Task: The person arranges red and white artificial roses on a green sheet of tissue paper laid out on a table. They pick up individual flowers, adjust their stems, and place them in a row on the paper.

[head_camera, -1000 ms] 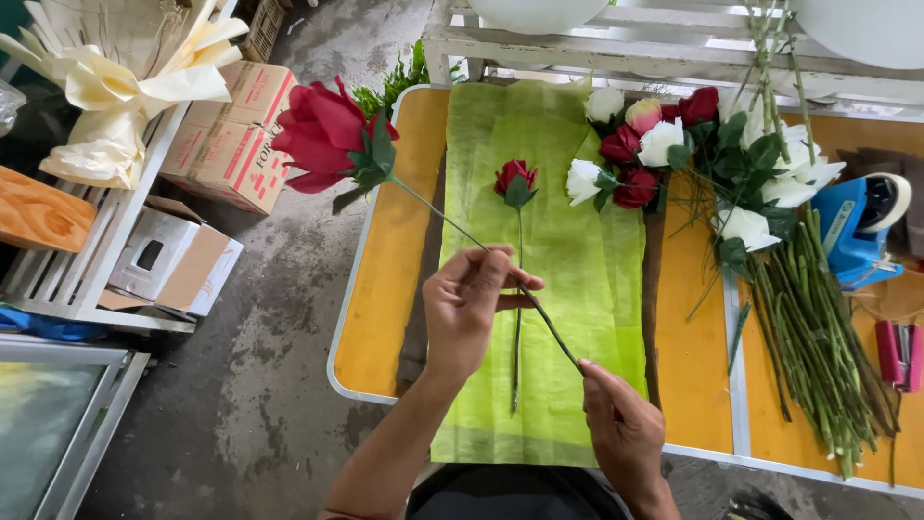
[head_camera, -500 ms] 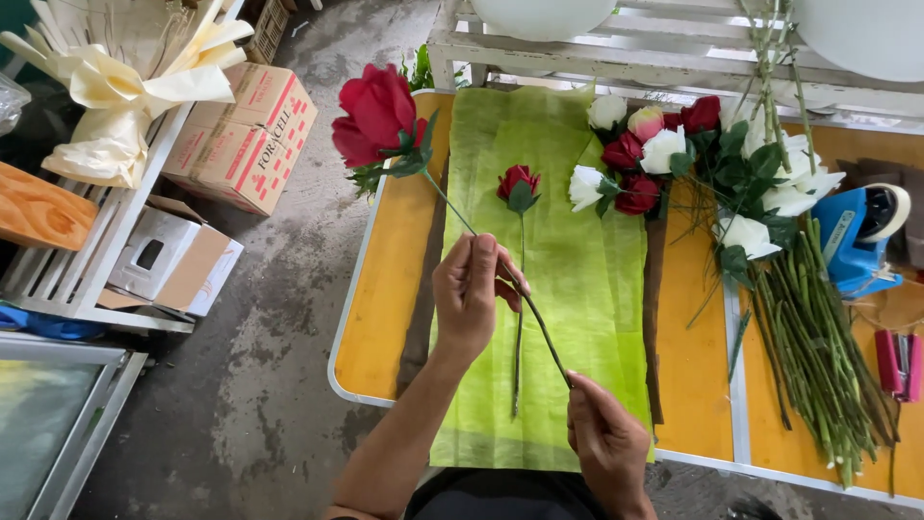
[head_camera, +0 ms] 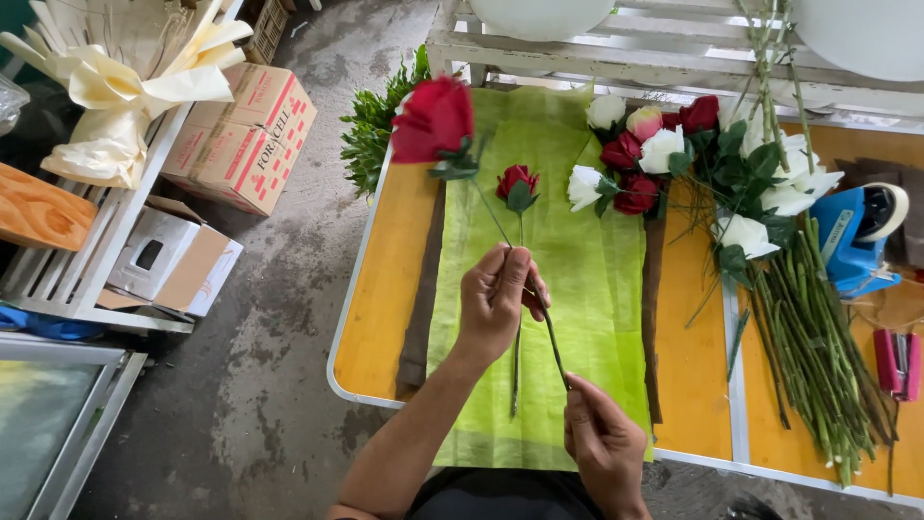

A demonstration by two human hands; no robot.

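The left hand [head_camera: 496, 300] is closed around the upper part of a long-stemmed red rose [head_camera: 433, 117], fingers curled over the thin stem, and holds it up over the table so that the bloom sits above the far left edge of a sheet of green wrapping paper [head_camera: 577, 250]. The right hand [head_camera: 604, 445] pinches the bottom end of the same stem between its fingertips, near the front edge of the table. The stem runs slantwise from the bloom down through both hands. A second, smaller red rose [head_camera: 517, 181] lies flat on the green paper, its stem running straight toward the person and passing under the left hand. The paper is spread on an orange table [head_camera: 390, 289] with a white rim. Farther right, a bunch of red and white roses [head_camera: 643, 159] lies with heads on the paper's top corner, and beside it a pile of white roses and bare green stems [head_camera: 808, 337]. A blue tape dispenser [head_camera: 855, 236] stands near the right edge.
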